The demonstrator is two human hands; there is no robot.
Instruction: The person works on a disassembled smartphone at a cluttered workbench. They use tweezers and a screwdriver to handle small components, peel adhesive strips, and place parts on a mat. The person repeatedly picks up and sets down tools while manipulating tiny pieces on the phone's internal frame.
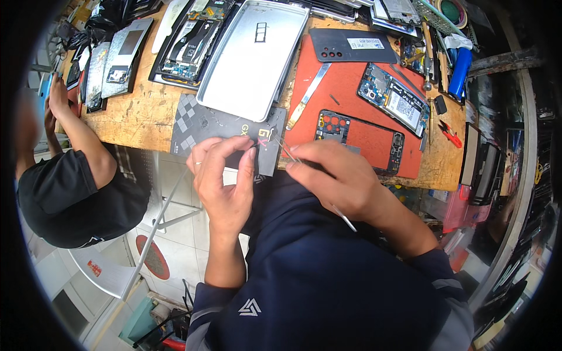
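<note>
At the near edge of the bench, my left hand pinches a tiny dark part between thumb and forefinger; its kind is too small to make out. Close by on the right, my right hand grips slim metal tweezers, their points toward the left fingertips. Both hands are over a dark printed mat. Just beyond my right hand, an empty black phone frame lies on a red-orange mat. An opened phone with bare board and battery rests farther right, below a dark back cover.
A white metal tray holds a small black frame piece. Left of it lies another opened phone. Red-handled cutters and a blue cylinder are at the right. A co-worker in black sits at the left, near a chair.
</note>
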